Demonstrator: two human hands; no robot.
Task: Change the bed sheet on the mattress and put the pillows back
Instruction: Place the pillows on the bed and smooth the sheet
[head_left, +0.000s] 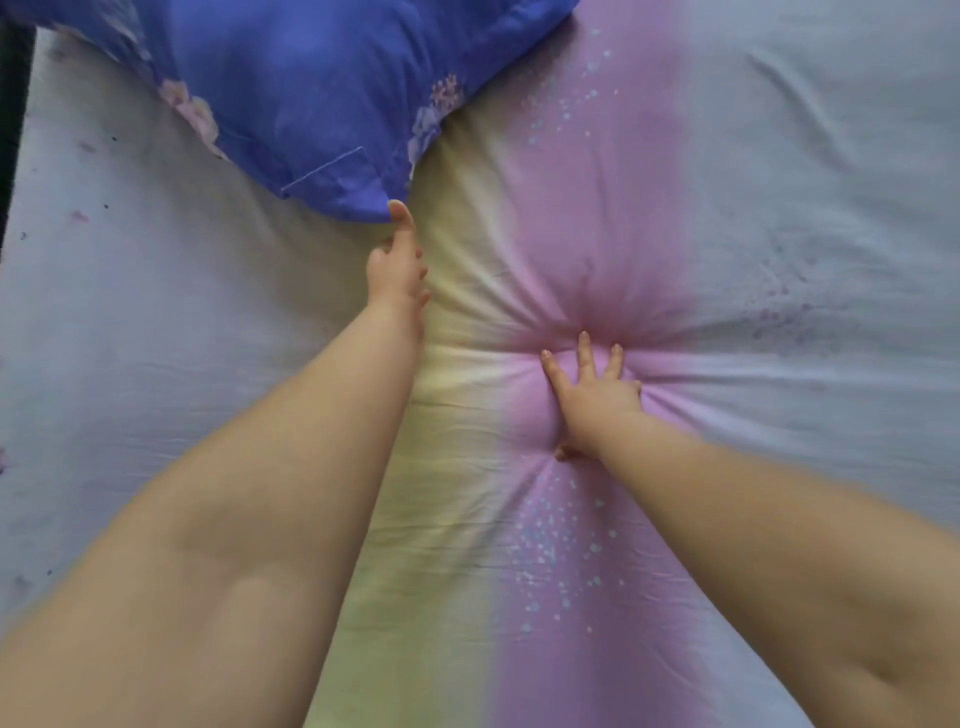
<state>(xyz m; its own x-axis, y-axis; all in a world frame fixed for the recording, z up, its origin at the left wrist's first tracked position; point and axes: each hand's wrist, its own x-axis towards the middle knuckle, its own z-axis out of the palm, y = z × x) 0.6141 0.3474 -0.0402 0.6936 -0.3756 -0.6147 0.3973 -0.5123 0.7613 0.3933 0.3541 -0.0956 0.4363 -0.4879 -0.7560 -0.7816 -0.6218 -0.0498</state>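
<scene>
At eleven o'clock, the left hand (397, 265) pinches the blue pillow (311, 88) by its corner. Right hand (592, 400), fingers spread flat, presses the sheet (779, 182).

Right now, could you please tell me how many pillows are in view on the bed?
1. A blue floral fabric pillow lies at the upper left on the pastel rainbow bed sheet, its near corner touched by the left hand. Others may lie outside the frame.

A blue floral pillow (311, 88) lies far-left on the spread pastel sheet (753, 182), seemingly dented mid-bed.
</scene>
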